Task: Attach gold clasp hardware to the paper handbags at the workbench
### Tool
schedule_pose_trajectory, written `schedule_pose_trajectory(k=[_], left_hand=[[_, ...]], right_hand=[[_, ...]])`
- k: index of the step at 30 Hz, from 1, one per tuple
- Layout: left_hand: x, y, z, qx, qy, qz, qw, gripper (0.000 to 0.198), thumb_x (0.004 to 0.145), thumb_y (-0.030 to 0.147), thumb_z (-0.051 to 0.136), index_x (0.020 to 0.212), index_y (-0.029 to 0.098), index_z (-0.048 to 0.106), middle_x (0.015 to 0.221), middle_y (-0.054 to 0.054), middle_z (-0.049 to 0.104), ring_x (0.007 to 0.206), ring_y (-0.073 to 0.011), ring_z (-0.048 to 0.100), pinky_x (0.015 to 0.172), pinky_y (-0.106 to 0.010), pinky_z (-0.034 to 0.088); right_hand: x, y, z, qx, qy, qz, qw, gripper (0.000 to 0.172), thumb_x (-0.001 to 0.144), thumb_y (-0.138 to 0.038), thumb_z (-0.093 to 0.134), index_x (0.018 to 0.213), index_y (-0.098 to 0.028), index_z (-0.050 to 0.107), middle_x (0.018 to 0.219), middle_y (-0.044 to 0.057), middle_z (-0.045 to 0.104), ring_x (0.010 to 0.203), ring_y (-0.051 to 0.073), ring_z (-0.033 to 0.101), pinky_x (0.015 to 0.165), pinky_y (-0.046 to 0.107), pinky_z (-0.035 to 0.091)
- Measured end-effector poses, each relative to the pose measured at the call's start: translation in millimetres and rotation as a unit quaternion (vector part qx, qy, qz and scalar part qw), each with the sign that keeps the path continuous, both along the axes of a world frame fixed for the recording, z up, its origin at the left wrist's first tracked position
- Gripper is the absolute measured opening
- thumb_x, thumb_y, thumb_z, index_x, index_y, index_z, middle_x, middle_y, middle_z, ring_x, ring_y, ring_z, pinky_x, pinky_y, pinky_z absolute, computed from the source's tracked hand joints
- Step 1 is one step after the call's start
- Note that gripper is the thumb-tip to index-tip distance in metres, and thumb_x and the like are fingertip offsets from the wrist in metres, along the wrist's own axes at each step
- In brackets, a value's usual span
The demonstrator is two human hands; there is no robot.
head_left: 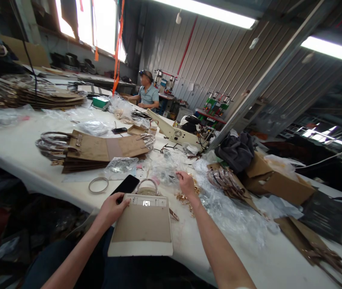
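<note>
A beige handbag panel (142,226) with a white border lies at the table's front edge, partly over my lap. My left hand (115,208) grips its upper left corner, thumb on top. A small silvery metal plate (146,203) sits near the panel's top edge, and a round handle (147,184) shows just beyond it. My right hand (186,185) is raised beside a scatter of small gold fittings (182,196), its fingertips pinched together. Whatever those fingertips hold is too small to make out. Close to my left hand lies a black phone (127,184).
Stacked brown bag pieces with handles (98,148) stand left of centre, near a pale ring (98,185). Crumpled clear plastic (228,208) covers the right side, before a cardboard box (279,180). Farther back are a cream machine (177,132) and a seated person (148,94).
</note>
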State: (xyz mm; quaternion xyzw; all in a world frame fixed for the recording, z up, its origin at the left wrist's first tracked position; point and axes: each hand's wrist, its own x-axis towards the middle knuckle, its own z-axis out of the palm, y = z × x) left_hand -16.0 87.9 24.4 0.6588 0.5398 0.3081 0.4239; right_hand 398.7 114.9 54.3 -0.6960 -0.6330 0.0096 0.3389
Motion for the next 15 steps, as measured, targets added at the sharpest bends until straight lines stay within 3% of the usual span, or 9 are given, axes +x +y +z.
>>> schedule_pose_trajectory(k=[7,15], left_hand=[[0,1,-2.8,0.004,-0.004,-0.002,1.0,0.048,0.085,0.058,0.064,0.108,0.02,0.081,0.106,-0.008,0.082,0.101,-0.0323,0.074,0.086,-0.037,0.053],[2,-3,9.0,-0.005,-0.019,0.012,1.0,0.047,0.08,0.059,0.066,0.1,0.02,0.081,0.101,-0.009,0.082,0.097,-0.0324,0.074,0.083,-0.037,0.053]], right_hand=[[-2,0,0.8,0.037,0.041,-0.026,0.998,0.039,0.105,-0.038,0.049,0.123,-0.022,0.081,0.129,0.011,0.079,0.12,0.028,0.073,0.112,0.04,0.053],[-2,-1,1.1,0.039,0.109,-0.025,0.993,0.043,0.099,-0.043,0.053,0.121,-0.017,0.079,0.123,0.014,0.081,0.11,0.028,0.075,0.104,0.041,0.057]])
